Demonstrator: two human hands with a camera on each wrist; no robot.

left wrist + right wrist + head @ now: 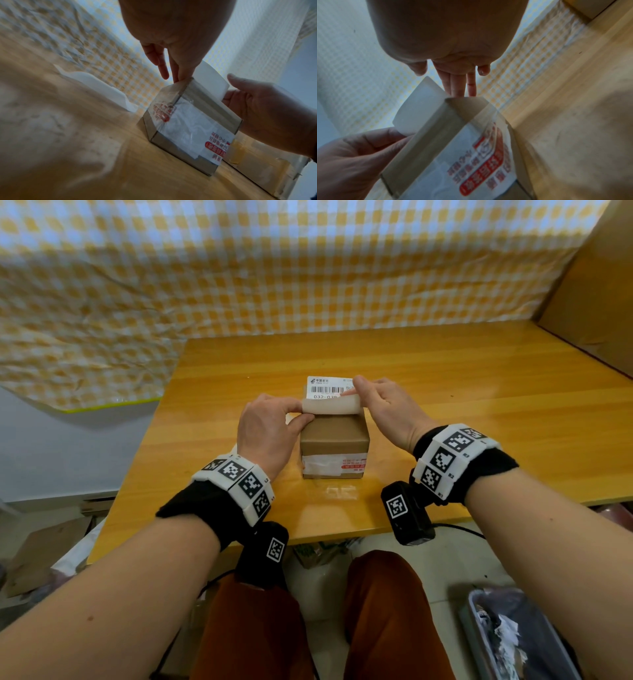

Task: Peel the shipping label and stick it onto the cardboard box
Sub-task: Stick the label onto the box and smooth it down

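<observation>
A small brown cardboard box (334, 445) with old tape and a red-printed sticker on its front stands mid-table. Above its far top edge is the white shipping label (323, 387), barcode side up, its near part curled back to show the blank underside. My left hand (301, 410) pinches the curl's left end. My right hand (352, 392) holds the right side, thumb on top. In the left wrist view the curled label (211, 79) rises over the box (188, 125). In the right wrist view the label (421, 108) arches off the box's top edge (453, 135).
The wooden table (462, 378) is backed by a yellow checked cloth (239, 268). A large cardboard carton (599, 289) stands at the right rear. A white sheet (96, 82) lies on the table beyond the box. A bin (513, 638) sits on the floor to the right.
</observation>
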